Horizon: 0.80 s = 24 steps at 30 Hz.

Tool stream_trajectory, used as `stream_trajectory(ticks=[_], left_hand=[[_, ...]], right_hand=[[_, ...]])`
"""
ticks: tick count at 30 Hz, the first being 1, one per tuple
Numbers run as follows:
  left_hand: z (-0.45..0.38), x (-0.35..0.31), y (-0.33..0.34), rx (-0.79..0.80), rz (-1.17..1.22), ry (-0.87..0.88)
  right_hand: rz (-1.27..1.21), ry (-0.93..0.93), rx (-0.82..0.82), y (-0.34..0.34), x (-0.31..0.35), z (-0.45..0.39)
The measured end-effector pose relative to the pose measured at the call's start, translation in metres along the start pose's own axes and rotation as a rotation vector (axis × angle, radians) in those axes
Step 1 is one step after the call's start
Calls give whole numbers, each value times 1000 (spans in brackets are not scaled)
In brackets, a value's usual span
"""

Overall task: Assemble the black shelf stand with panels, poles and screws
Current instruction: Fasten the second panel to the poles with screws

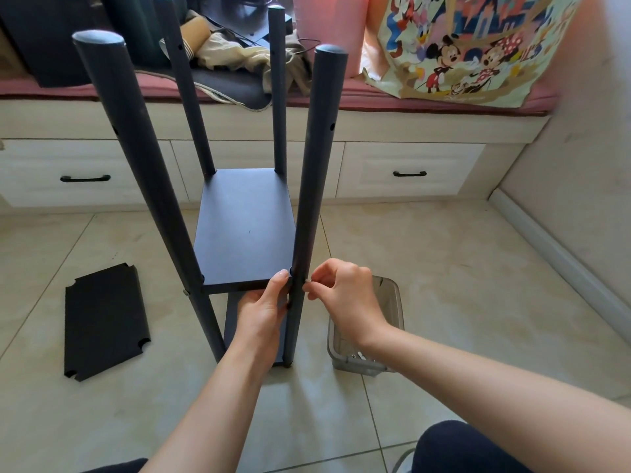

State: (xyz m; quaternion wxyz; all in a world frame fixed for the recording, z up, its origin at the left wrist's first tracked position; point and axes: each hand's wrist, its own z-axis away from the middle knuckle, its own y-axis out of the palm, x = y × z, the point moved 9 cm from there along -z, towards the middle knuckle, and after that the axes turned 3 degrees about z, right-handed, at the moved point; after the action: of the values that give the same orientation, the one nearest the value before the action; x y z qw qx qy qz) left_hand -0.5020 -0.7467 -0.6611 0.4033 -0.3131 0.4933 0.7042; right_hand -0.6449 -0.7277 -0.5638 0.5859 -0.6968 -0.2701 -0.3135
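This is a room in a home, likely a bedroom or living room. A built-in window seat [409, 131] of pale wood with drawers [409, 172] and black handles runs along the far wall, topped by a pink cushion [375, 93] strewn with clothes [239, 52] and a cartoon-print tote bag [461, 46]. The floor [461, 268] is beige glazed tile with a white skirting board [563, 240] along a plain wall, and flat-pack shelf parts stand and lie on the floor.
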Motion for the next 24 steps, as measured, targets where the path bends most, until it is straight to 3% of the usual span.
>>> stream_trajectory(ticks=[17,24], left_hand=[[4,-8,10,100,-63,44],[9,-12,13,143,-96,59]], right_hand=[[-166,108,-14,-2,-10,-1],[21,-49,43,-1,1,-4]])
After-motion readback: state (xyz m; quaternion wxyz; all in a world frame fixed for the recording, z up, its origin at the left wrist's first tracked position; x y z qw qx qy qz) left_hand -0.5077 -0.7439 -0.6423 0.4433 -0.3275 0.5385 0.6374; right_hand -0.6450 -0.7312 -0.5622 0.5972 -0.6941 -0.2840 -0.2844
